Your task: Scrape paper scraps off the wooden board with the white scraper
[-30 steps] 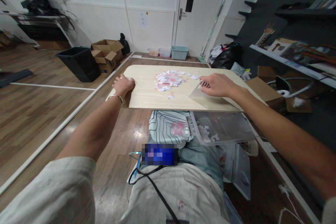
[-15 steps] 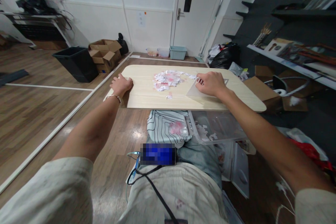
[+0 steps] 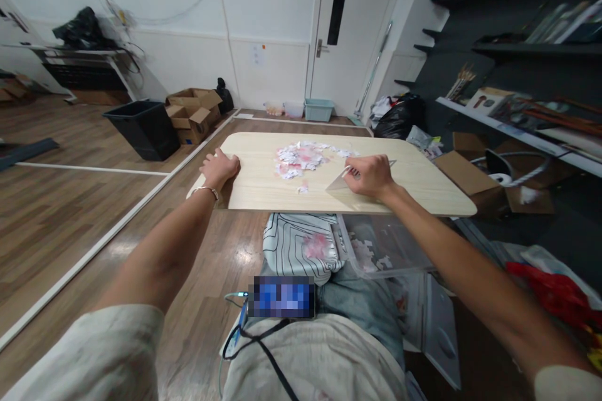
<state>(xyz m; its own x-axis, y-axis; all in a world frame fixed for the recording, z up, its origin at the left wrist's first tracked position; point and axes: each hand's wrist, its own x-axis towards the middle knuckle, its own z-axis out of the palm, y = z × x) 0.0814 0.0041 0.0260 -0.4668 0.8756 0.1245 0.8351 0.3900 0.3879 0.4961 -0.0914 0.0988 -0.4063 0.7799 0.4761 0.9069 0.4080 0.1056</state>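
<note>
- My right hand clamps a plate towards the desk's near edge.
- My left hand rests at its left edge; clamped or not, I can't tell.
- Scraps lie nearer the far edge.

We seem to be in a workroom or small studio; we see dark wall shelves crowded with supplies, among them a bunch of what look like brushes; cardboard boxes and a black bin stand on a wood-plank floor marked with white lines; loose cables hang along a plain white wall.
</note>
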